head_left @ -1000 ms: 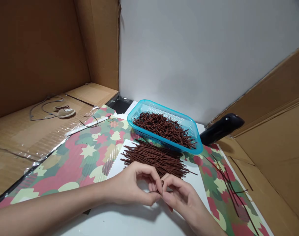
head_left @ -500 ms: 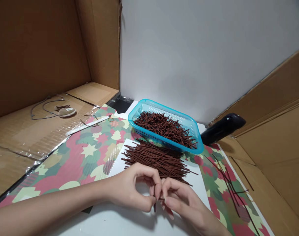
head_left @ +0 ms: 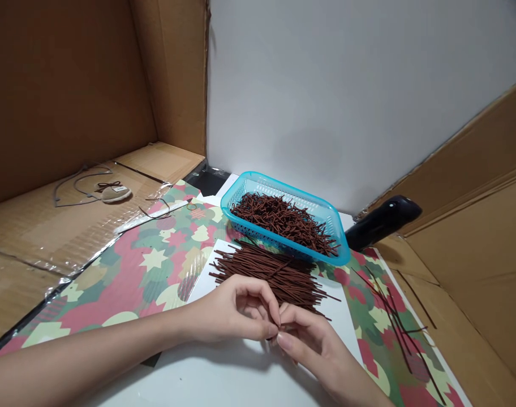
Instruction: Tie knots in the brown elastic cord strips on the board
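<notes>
My left hand (head_left: 236, 311) and my right hand (head_left: 311, 345) meet at the fingertips over a white sheet (head_left: 205, 288). Between them they pinch a short brown strand (head_left: 270, 338), mostly hidden by the fingers. Just beyond my hands, a flat bundle of thin brown sticks (head_left: 270, 277) lies on the sheet, close to my left fingers but apparently not touched. Farther back stands a turquoise plastic basket (head_left: 279, 189), heaped with similar brown sticks (head_left: 283, 221).
A camouflage-patterned paper (head_left: 143, 288) lies under the sheet, with loose brown sticks (head_left: 394, 325) at the right. A black handle (head_left: 383, 223) lies beyond the basket. A beige pouch (head_left: 116, 194) and grey cord (head_left: 77, 182) rest on plastic-covered cardboard (head_left: 50, 226) at the left.
My hands have risen slightly and drawn closer together. The dark strand end that hung below my fingers is now almost hidden.
</notes>
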`<state>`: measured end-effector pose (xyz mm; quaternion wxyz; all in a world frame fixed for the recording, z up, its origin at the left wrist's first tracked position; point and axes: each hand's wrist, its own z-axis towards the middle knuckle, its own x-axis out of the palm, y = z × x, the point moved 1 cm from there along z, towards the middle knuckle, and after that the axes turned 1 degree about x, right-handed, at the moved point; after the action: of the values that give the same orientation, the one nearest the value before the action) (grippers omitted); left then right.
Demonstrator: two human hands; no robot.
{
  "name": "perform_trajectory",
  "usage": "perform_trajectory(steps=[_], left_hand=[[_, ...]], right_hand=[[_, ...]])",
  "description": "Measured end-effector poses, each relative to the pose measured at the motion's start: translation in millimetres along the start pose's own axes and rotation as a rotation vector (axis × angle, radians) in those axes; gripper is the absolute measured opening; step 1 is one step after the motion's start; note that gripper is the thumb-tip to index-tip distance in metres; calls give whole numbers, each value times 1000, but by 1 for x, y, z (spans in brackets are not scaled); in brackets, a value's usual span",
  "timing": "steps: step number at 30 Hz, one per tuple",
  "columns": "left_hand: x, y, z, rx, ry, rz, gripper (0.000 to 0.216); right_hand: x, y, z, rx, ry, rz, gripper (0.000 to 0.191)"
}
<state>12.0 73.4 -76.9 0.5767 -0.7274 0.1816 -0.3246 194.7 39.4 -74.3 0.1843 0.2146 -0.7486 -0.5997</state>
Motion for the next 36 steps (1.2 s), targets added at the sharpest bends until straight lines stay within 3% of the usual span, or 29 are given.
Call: perform_trajectory(steps=[10, 21, 27, 36], left_hand=[[3, 0, -1, -2, 80, 2, 17], [2, 2, -1, -23, 103, 12, 17], [4, 1, 0, -36, 44, -14, 33], [0, 4, 3, 49, -63, -42, 36]], right_hand=[[1, 0, -1, 2, 109, 160, 21], [-3, 0, -1, -37, 118, 68, 25], [-5, 8, 0, 12, -35, 57, 34], [-2, 3, 0, 47, -165, -11, 26]])
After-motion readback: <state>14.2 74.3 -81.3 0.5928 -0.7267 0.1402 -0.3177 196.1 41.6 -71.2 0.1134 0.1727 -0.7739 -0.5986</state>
